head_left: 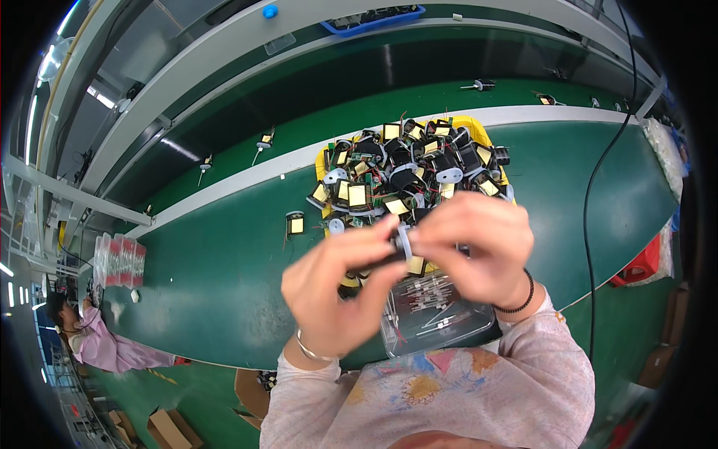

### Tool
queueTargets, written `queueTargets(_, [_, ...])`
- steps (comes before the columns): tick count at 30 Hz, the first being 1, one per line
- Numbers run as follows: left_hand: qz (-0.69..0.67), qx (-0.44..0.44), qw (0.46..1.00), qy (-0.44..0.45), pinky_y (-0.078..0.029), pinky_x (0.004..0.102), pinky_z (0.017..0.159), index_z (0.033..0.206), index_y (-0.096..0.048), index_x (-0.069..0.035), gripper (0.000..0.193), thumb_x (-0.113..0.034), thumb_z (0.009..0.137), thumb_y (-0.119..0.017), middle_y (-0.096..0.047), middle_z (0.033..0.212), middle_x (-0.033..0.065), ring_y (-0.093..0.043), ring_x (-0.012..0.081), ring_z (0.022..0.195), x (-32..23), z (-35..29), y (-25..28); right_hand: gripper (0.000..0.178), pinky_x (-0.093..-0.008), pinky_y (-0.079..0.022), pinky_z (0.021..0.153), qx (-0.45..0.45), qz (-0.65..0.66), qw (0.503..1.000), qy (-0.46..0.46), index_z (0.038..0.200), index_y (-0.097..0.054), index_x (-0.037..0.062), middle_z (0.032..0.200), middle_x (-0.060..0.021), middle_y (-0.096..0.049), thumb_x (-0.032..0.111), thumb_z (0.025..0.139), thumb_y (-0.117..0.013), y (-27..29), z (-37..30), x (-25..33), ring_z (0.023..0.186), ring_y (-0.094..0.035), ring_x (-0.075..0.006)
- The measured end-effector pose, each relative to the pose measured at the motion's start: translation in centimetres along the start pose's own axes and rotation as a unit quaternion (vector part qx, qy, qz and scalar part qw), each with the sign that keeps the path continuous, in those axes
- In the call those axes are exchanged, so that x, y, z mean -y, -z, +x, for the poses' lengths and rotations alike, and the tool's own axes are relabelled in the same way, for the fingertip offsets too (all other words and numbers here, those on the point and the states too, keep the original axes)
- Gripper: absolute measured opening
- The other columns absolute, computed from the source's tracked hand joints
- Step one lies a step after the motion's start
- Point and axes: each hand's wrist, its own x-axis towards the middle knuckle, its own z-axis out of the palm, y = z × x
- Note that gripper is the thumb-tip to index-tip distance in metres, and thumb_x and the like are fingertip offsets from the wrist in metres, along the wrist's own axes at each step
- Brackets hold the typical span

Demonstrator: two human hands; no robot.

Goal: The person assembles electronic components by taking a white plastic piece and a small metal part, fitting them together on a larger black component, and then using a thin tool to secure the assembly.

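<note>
Both hands meet in the middle over a heap of small parts. My left hand [336, 288] is closed round a small black part with a pale grey round cap [404, 241]. The fingertips of my right hand [479, 243] pinch at the cap's side; some blur hides the exact contact. Behind them a yellow bin [502, 166] is heaped with black assemblies bearing pale yellow pads, thin wires and grey caps. Below my hands sits a clear plastic tray [400, 344] with several thin metal-shafted pieces [434, 293]. One loose black assembly [296, 224] lies left of the bin.
A green conveyor belt [299, 123] carrying scattered assemblies runs behind the green table [217, 277]. A black cable [587, 202] hangs at the right. Stacked clear trays [120, 260] stand far left, near a person in pink [112, 344]. Cardboard boxes [173, 430] lie on the floor.
</note>
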Motion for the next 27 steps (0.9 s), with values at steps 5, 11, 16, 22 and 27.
queueTargets(5, [-0.214, 0.004, 0.969, 0.123, -0.050, 0.0271, 0.075, 0.088, -0.055, 0.003, 0.018, 0.000, 0.074, -0.066, -0.064, 0.093, 0.0172, -0.062, 0.0180, 0.085, 2.5, 0.5, 0.0, 0.013, -0.0233, -0.052, 0.061, -0.065, 0.138, 0.975, -0.163, 0.086, -0.066, -0.0008, 0.078, -0.0107, -0.066, 0.002, 0.074, -0.066, -0.2, 0.5, -0.8, 0.069, -0.065, -0.0170])
queueTargets(11, [-0.336, 0.042, 0.920, 0.196, -0.049, 0.0263, 0.078, 0.093, -0.051, 0.003, 0.017, 0.000, 0.079, -0.061, -0.062, 0.098, 0.0171, -0.060, 0.0155, 0.087, 3.4, 0.8, 0.2, 0.010, -0.0234, -0.047, 0.053, -0.049, 0.032, 0.995, -0.078, 0.082, -0.067, -0.0003, 0.071, -0.0098, -0.065, 0.001, 0.072, -0.065, 0.2, 0.1, -0.8, 0.060, -0.062, -0.0159])
queueTargets(16, [-0.351, 0.031, 0.914, 0.201, -0.048, 0.0273, 0.081, 0.092, -0.051, 0.003, 0.016, -0.001, 0.080, -0.060, -0.061, 0.099, 0.0171, -0.059, 0.0159, 0.089, 3.8, 0.9, -0.2, 0.013, -0.0230, -0.047, 0.050, -0.039, 0.018, 0.997, -0.065, 0.084, -0.067, -0.0006, 0.072, -0.0099, -0.065, 0.000, 0.071, -0.066, 0.3, 0.0, -1.4, 0.059, -0.061, -0.0147])
queueTargets(22, [-0.193, 0.057, 0.964, 0.175, -0.045, 0.0315, 0.083, 0.084, -0.053, 0.000, 0.013, -0.003, 0.077, -0.064, -0.061, 0.101, 0.0167, -0.058, 0.0191, 0.093, 7.5, 3.8, 0.6, 0.035, -0.0215, -0.048, 0.050, -0.103, -0.016, 0.987, -0.120, 0.103, -0.061, 0.0004, 0.091, -0.0100, -0.063, 0.002, 0.069, -0.068, 1.5, -0.3, -1.4, 0.057, -0.057, -0.0083])
queueTargets(27, [0.221, 0.088, 0.960, 0.146, -0.043, 0.0324, 0.084, 0.081, -0.070, -0.008, 0.021, -0.021, 0.065, -0.070, -0.062, 0.103, 0.0158, -0.058, 0.0288, 0.096, 19.8, 10.7, 2.2, 0.017, -0.0328, -0.046, 0.049, 0.352, -0.079, 0.930, -0.065, 0.083, -0.058, 0.0063, 0.071, -0.0062, -0.057, 0.018, 0.071, -0.064, 1.7, -5.5, 0.7, 0.063, -0.059, -0.0224])
